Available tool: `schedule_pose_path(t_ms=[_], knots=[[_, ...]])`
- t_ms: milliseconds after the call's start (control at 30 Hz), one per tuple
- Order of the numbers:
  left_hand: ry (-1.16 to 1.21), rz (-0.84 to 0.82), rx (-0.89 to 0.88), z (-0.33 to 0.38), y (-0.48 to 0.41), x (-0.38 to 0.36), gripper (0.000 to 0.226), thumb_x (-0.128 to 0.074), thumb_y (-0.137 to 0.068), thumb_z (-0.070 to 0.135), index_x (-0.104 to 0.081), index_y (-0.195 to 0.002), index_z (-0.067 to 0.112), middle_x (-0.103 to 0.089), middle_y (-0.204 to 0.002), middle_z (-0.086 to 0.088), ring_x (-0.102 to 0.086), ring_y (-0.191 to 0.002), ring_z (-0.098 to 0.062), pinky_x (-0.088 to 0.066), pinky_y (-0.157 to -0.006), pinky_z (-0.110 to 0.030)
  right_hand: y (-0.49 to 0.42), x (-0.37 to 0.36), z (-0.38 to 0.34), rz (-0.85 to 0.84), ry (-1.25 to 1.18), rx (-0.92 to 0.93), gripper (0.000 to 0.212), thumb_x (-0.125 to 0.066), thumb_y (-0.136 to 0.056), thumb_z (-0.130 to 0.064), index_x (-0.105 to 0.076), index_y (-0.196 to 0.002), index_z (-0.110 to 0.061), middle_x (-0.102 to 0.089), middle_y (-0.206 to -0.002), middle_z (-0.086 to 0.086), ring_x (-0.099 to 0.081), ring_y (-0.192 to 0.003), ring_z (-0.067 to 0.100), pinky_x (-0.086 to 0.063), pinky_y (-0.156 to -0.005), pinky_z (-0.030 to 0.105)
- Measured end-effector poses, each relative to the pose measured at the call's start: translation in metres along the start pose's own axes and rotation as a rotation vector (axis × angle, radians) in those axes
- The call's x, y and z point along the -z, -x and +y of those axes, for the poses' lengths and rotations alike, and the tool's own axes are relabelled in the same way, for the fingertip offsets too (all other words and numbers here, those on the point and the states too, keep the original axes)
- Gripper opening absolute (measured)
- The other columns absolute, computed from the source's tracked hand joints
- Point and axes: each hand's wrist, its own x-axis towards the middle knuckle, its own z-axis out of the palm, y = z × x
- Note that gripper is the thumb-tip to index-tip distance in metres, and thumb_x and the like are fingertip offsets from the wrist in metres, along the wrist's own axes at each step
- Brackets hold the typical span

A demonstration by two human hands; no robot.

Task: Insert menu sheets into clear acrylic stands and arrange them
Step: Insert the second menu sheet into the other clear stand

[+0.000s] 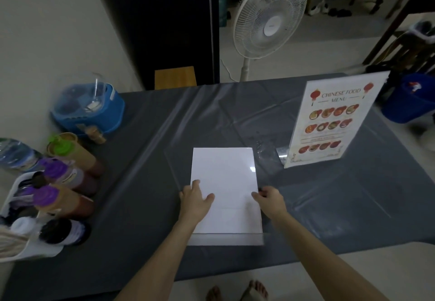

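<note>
The white sheet (226,190) lies lengthwise away from the table's near edge; left hand (195,197) flat on it, right hand (268,198) pinching its right edge

I had only the one view, a wide-angle camera worn on the person's head, looking forward and steeply down over the grey-covered table (146,136). It sat close enough that both forearms ran in from the bottom edge and bare feet (237,292) showed at the frame's foot. The lens bent the table's edges outward. Farther off, it took in a white pedestal fan (270,16) beyond the table. No second view overlapped it.
</note>
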Motion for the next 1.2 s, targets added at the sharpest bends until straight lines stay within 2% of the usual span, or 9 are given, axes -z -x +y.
schedule_pose_path(t_ms=[100, 200, 367, 500, 767, 867, 967, 1067, 1200], knots=[[0.048, -0.006, 0.001, -0.003, -0.001, 0.005, 0.066, -0.059, -0.091, 0.033, -0.030, -0.147, 0.012, -0.037, -0.146, -0.017, -0.031, -0.136, -0.036, -0.035, -0.109, -0.044, -0.004, 0.002, -0.006, -0.051, -0.014, -0.045, 0.015, -0.059, -0.089, -0.015, -0.054, -0.077, -0.007, -0.051, -0.066, -0.001, -0.049, -0.064, 0.015, -0.034, -0.050, 0.022], [0.087, -0.017, 0.015, -0.003, 0.001, 0.007, 0.069, -0.061, -0.090, 0.032, -0.029, -0.148, 0.012, -0.036, -0.147, -0.017, -0.033, -0.137, -0.035, -0.035, -0.110, -0.043, -0.007, 0.004, -0.010, -0.084, 0.057, -0.064, 0.012, -0.056, -0.087, -0.012, -0.061, -0.085, -0.001, -0.055, -0.070, 0.004, -0.049, -0.061, 0.014, -0.035, -0.047, 0.023], [0.188, -0.007, 0.075, -0.002, -0.001, 0.011, 0.074, -0.068, -0.085, 0.032, -0.030, -0.146, 0.016, -0.039, -0.143, -0.014, -0.040, -0.132, -0.034, -0.041, -0.108, -0.044, -0.008, 0.001, -0.011, -0.081, 0.070, -0.072, 0.024, -0.058, -0.089, -0.011, -0.064, -0.106, 0.005, -0.064, -0.096, 0.013, -0.056, -0.081, 0.022, -0.043, -0.069, 0.029], [0.358, -0.019, 0.143, -0.012, -0.013, 0.015, 0.074, -0.074, -0.074, 0.035, -0.037, -0.137, 0.024, -0.050, -0.135, -0.008, -0.049, -0.122, -0.029, -0.046, -0.103, -0.050, -0.010, 0.000, -0.010, -0.035, 0.006, -0.092, 0.035, -0.059, -0.090, -0.015, -0.056, -0.119, 0.002, -0.063, -0.115, 0.016, -0.053, -0.088, 0.021, -0.042, -0.074, 0.030], [0.484, -0.035, 0.164, -0.011, -0.009, 0.014, 0.066, -0.070, -0.085, 0.018, -0.035, -0.141, 0.020, -0.047, -0.132, -0.004, -0.052, -0.121, -0.026, -0.048, -0.102, -0.045, -0.013, 0.005, -0.010, 0.054, -0.057, -0.118, 0.032, -0.059, -0.089, -0.014, -0.057, -0.118, 0.000, -0.063, -0.119, 0.017, -0.058, -0.098, 0.029, -0.044, -0.078, 0.031], [0.449, -0.028, 0.159, -0.013, -0.007, 0.008, 0.061, -0.070, -0.084, 0.019, -0.040, -0.137, 0.019, -0.047, -0.134, -0.009, -0.053, -0.113, -0.023, -0.049, -0.099, -0.043, -0.012, 0.006, -0.009, 0.061, -0.093, -0.121, 0.027, -0.059, -0.088, -0.011, -0.059, -0.113, -0.002, -0.064, -0.113, 0.017, -0.055, -0.088, 0.024, -0.042, -0.073, 0.030], [0.269, -0.039, 0.115, -0.009, -0.005, 0.005, 0.065, -0.067, -0.086, 0.028, -0.035, -0.142, 0.015, -0.038, -0.141, -0.013, -0.043, -0.128, -0.030, -0.041, -0.109, -0.043, -0.009, 0.007, -0.011, 0.094, -0.117, -0.081, 0.019, -0.059, -0.087, -0.007, -0.058, -0.106, -0.003, -0.063, -0.107, 0.015, -0.055, -0.085, 0.022, -0.041, -0.069, 0.029], [-0.006, -0.117, 0.077, 0.006, 0.000, 0.005, 0.064, -0.058, -0.090, 0.034, -0.030, -0.142, 0.008, -0.031, -0.142, -0.017, -0.032, -0.134, -0.034, -0.036, -0.106, -0.039, -0.005, 0.010, -0.015, 0.101, -0.132, -0.053, 0.013, -0.059, -0.088, -0.007, -0.054, -0.100, -0.008, -0.061, -0.102, 0.012, -0.055, -0.085, 0.022, -0.043, -0.070, 0.032], [-0.176, -0.158, -0.007, 0.034, 0.006, 0.005, 0.053, -0.053, -0.092, 0.036, -0.040, -0.131, 0.004, -0.034, -0.142, -0.018, -0.034, -0.132, -0.035, -0.039, -0.104, -0.041, -0.001, 0.020, -0.023, 0.085, -0.200, -0.020, 0.029, -0.060, -0.086, -0.003, -0.049, -0.113, -0.005, -0.059, -0.098, 0.010, -0.057, -0.088, 0.024, -0.048, -0.077, 0.034]])
